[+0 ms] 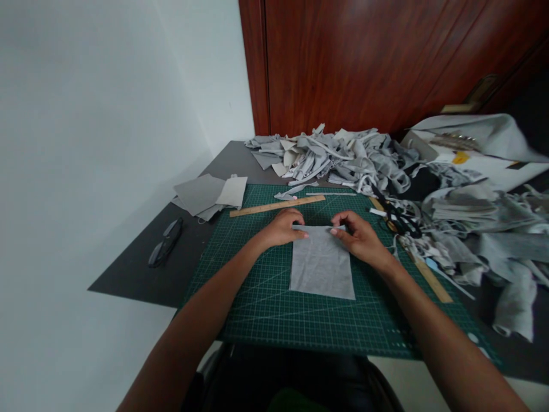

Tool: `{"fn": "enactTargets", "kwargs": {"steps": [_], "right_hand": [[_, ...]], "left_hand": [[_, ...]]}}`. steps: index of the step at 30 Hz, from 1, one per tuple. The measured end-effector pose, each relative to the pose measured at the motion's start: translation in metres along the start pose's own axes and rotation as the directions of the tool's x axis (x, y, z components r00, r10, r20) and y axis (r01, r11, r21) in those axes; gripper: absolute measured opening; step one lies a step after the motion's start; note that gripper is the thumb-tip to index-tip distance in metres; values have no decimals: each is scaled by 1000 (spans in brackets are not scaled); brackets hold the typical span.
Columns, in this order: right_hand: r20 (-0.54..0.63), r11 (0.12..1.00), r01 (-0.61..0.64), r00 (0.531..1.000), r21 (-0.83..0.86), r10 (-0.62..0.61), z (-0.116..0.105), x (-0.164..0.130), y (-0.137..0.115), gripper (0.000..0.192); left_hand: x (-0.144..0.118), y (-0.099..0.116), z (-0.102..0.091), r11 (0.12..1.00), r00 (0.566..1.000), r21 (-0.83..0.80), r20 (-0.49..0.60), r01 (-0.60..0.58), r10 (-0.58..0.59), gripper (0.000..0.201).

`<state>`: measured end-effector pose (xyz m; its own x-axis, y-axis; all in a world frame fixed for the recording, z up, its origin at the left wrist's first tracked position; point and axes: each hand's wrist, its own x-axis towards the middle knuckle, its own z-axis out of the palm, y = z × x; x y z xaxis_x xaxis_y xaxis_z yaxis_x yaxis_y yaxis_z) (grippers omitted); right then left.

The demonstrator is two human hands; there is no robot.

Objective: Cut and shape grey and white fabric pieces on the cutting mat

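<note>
A grey, roughly rectangular piece of fabric point(322, 266) lies on the green cutting mat point(266, 312), its near edge toward me. My left hand point(283, 228) pinches its far left corner, thumb on top and the other fingers curled behind the edge. At the far right corner, my right hand point(357, 236) grips the same edge between thumb and fingers. Beyond the hands, a wooden ruler point(278, 206) lies slantwise on the mat, with a thin grey fabric scrap point(291, 193) just past it.
A large heap of fabric scraps point(326, 154) lines the back. Black scissors point(397, 217) and a second wooden ruler point(433, 281) lie right, beside folded fabric point(465, 206). Eyeglasses point(166, 243) and grey cut pieces point(201, 193) rest at left. A white box point(489, 166) stands back right.
</note>
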<state>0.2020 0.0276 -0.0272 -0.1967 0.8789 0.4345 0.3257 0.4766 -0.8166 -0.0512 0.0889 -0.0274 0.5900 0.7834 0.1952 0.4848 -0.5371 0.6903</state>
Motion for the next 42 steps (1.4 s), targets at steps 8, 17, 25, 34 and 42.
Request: {"fn": "enactTargets", "kwargs": {"steps": [8,17,25,34,42], "right_hand": [[-82,1000,-9,997,-5,9,-21,6,11,21],[-60,975,49,996,-216,-64,-2,0,4,36],[40,978,84,996,-189,-78,12,-1,-6,25],[-30,948,172,982,-268,-186,2,3,-6,24],[-91,962,192,973,-194,-212,9,0,-7,12]], "left_hand": [[7,9,8,740,985,-670,-81,61,-155,36],[4,29,27,613,961,-789,-142,34,-237,36],[-8,58,31,726,972,-687,-182,-17,-149,69],[-7,52,26,694,972,-719,-142,29,-188,37],[-8,57,28,644,972,-764,-109,53,-210,35]]}}
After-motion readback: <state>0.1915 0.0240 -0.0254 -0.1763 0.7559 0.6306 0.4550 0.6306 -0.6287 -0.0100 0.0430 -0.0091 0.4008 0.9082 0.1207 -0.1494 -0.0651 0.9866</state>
